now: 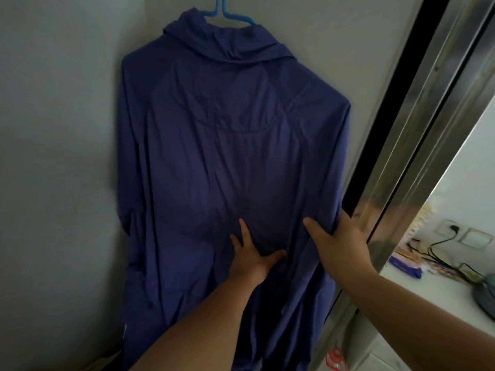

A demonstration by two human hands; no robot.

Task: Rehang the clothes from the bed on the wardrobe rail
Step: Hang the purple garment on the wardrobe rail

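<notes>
Garment (235, 145), dark blue-purple, long-sleeved with a hood or deep collar, hanging back-outward on a light blue hanger (227, 16); hanger hook runs out of the top of the view, so what it hangs from cannot be told; grey panels behind and to the left of it. Left hand (250, 257) laid flat on the lower back of the cloth, fingers straight and spread, gripping nothing; right hand (338, 241) at the garment's right edge, thumb on the front of the cloth, fingers wrapped round the edge, holding a fold of it. Metal door frame (417, 145) just beside the right hand; beyond it a white counter (417, 295) with black cables (439, 246) and a wall socket (452, 228).
</notes>
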